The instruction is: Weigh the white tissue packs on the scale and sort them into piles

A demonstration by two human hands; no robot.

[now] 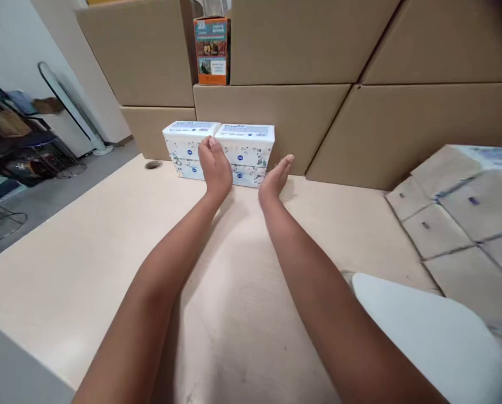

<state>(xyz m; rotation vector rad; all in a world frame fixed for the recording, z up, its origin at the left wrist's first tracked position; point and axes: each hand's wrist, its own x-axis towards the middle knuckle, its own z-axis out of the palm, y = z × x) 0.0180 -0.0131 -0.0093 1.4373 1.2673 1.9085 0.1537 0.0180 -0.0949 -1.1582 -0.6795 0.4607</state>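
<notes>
Two short stacks of white tissue packs with blue print stand side by side at the far side of the table, a left stack (186,148) and a right stack (251,151). Each is two packs high. My left hand (215,165) is in front of where the stacks meet, fingers stretched forward and thumb up; it overlaps the packs, and whether it touches them I cannot tell. By the right end of the right stack is my right hand (276,177), palm turned inward and fingers extended. Neither hand wraps round a pack.
Large cardboard boxes (293,50) form a wall behind the packs, with an orange printed box (212,53) among them. More wrapped packs (453,207) are piled at right. A white rounded panel (419,331) lies near my right forearm. The wooden table (86,241) has a round hole (153,165).
</notes>
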